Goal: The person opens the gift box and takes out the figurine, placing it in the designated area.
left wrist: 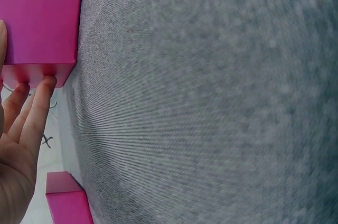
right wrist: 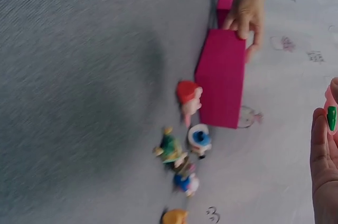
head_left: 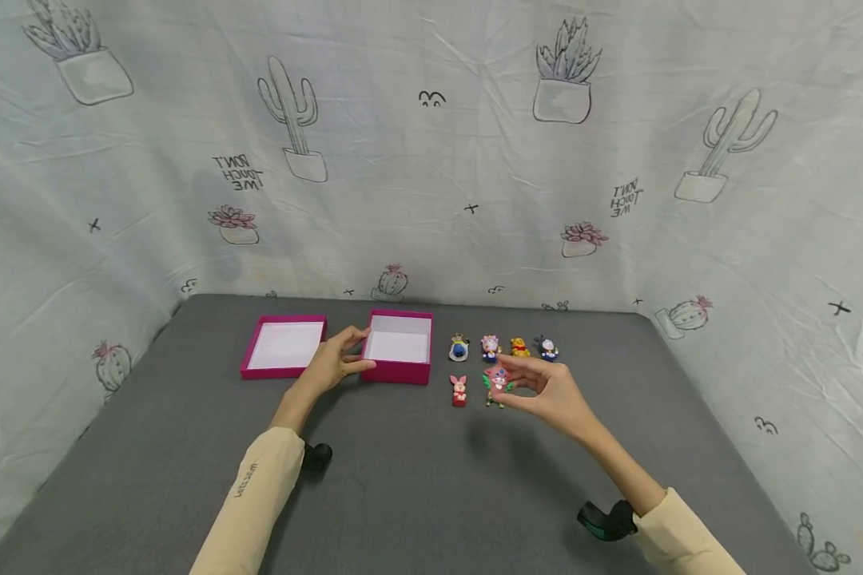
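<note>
In the head view my right hand point(head_left: 546, 390) pinches a small pink figurine point(head_left: 498, 378) with green bits at its sides, between thumb and fingers above the rows of toys. Right below it, a greenish figurine point(head_left: 495, 402) is mostly hidden; it shows better in the right wrist view point(right wrist: 170, 148). My left hand point(head_left: 328, 365) holds the left side of an open magenta box point(head_left: 395, 373) with a white inside. Its fingertips point(left wrist: 48, 80) press the side wall in the left wrist view, while the thumb lies on an adjoining face.
Left of the box lies its shallow magenta lid point(head_left: 285, 345), white inside up. Toward the back stand a blue-and-white figurine point(head_left: 459, 349), a pink-and-blue one point(head_left: 490, 346), a yellow bear point(head_left: 519, 347) and a dark-and-white one point(head_left: 547, 349). A pink long-eared figurine point(head_left: 459, 392) stands nearer.
</note>
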### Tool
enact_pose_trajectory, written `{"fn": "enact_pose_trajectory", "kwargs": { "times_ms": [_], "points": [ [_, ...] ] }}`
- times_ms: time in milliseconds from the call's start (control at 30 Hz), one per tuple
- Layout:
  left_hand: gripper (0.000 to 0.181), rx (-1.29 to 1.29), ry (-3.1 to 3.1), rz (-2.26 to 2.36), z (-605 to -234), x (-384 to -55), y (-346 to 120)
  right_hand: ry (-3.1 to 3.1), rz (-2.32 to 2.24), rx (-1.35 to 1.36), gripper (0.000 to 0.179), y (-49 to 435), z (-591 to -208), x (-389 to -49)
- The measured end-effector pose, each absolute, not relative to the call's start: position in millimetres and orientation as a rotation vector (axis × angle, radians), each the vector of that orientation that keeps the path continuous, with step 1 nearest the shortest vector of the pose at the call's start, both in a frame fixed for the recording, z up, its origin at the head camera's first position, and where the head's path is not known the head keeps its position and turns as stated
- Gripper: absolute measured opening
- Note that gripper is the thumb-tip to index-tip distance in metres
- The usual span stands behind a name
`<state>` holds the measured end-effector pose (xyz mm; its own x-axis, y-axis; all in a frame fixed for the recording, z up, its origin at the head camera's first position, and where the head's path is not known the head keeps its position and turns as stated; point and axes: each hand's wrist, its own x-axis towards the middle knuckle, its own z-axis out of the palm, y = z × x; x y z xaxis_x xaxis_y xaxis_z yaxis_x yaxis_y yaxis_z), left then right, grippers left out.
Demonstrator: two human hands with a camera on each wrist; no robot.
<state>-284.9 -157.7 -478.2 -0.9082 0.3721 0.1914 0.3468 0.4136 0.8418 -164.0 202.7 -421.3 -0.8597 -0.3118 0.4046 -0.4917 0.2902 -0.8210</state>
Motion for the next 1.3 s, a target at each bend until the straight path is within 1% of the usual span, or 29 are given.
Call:
{"fn": "enact_pose_trajectory", "kwargs": {
  "times_ms": [267,667,867,1300],
  "points": [
    [0.046,0.655,2.635,1.535,-475.9,-284.1,-156.0,-2.401,1.643,0.75,0.052,225.5,-438.8,-170.4],
    [0.048,0.637,2.629,1.534,-474.4,-283.2,-157.2,-2.437,1.596,0.723,0.05,252.5,-451.2,-186.0],
    [0.047,0.638,2.636,1.543,-473.2,-283.2,-156.4,-2.496,1.585,0.691,0.052,267.2,-456.8,-198.1],
    [0.046,0.658,2.652,1.519,-474.0,-282.4,-156.1,-2.543,1.604,0.656,0.052,282.9,-467.5,-208.6]
  ]
}}
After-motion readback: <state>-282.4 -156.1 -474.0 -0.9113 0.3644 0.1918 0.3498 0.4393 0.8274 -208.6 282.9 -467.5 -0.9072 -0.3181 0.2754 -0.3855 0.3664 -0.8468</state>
